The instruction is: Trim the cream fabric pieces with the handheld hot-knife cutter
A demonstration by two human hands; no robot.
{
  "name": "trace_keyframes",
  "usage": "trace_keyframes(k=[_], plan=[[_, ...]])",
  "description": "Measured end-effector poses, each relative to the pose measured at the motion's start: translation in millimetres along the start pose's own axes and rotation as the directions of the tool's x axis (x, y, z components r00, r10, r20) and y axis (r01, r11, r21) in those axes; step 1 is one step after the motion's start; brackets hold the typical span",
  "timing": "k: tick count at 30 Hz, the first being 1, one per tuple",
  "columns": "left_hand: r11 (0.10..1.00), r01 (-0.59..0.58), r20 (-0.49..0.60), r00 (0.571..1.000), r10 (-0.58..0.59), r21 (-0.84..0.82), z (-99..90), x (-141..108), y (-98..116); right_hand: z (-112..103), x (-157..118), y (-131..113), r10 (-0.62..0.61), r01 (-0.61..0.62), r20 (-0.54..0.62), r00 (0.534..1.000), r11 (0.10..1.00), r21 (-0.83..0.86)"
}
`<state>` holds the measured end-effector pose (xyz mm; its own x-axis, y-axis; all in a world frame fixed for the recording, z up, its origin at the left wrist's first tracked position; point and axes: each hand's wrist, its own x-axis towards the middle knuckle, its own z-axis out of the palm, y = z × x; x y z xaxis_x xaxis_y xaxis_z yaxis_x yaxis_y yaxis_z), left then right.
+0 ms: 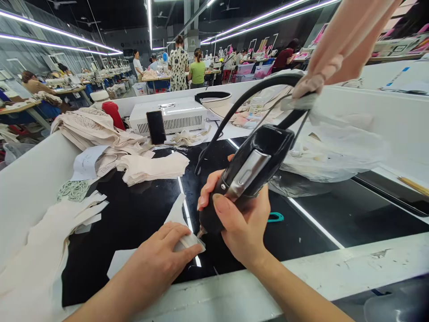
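My right hand (246, 228) is wrapped around a black corded hand tool (241, 179) with a silver lever and a narrow metal tip. The tool slants down to the left, its tip beside the edge of a folded white fabric piece (176, 210). My left hand (164, 257) pinches that piece close to the tip, thumb and fingers pressed on it against the glossy black work surface (134, 214). Whether the tip touches the fabric I cannot tell. A twisted pale cloth strip (345, 49) is tied to the tool's upper end from above.
Cream fabric stacks (154, 167) and a larger pile (43, 246) lie left. Behind stand a phone (156, 127) and a white vented box (184, 117). A plastic bag (335, 147) and teal thread snips (275, 217) are right. A black cable (234, 107) arches above the table. Several people work beyond.
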<state>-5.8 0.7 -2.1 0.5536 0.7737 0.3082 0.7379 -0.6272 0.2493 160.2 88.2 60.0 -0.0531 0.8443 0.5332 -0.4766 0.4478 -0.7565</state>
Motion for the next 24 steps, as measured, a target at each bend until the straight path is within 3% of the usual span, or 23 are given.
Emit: trace_keyframes(k=[24], plan=[[0.999,0.048,-0.015,0.999,-0.048,-0.023,-1.2,0.5,4.6,11.0,4.8,11.8,-0.029,0.029,-0.005,1.000,0.999,-0.026]])
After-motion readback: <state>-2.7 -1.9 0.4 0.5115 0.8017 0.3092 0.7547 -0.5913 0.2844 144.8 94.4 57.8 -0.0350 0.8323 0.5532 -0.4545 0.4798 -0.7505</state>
